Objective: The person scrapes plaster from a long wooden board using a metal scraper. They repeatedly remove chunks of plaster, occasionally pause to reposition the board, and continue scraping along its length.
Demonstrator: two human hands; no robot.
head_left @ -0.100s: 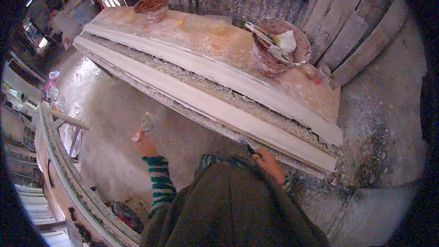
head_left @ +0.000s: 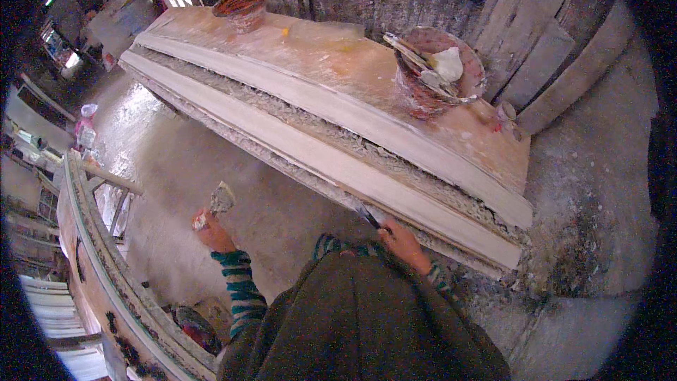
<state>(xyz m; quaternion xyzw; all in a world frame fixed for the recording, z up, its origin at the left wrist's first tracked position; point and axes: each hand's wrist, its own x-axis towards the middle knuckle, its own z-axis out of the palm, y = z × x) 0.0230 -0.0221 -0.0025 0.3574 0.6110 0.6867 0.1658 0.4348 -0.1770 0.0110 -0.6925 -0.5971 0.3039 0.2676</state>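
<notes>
L hand [head_left: 214,233]: clamped on smeared scraper [head_left: 222,198], well apart fr. board [head_left: 423,210]. R hand [head_left: 403,245]: clamped on knife [head_left: 368,217], nr board edge.

Between the left grip [head_left: 213,231] and the counter [head_left: 486,142] lies a broad stretch of floor [head_left: 176,159], with room to pass at left and far left. The right grip [head_left: 400,244] has little space: its dark-handled tool [head_left: 367,216] points at the counter's near edge, just beside the near board [head_left: 317,159], and the person's clothing [head_left: 345,310] crowds it from the near side. Over the near and far boards [head_left: 317,104] the way lies open from above. Beyond them, a tool-filled bucket [head_left: 419,97] blocks the far right, and a smaller basket [head_left: 247,21] the far left. Leaning planks [head_left: 525,28] close off the far right corner; a long panel [head_left: 116,275] bounds the near left.
</notes>
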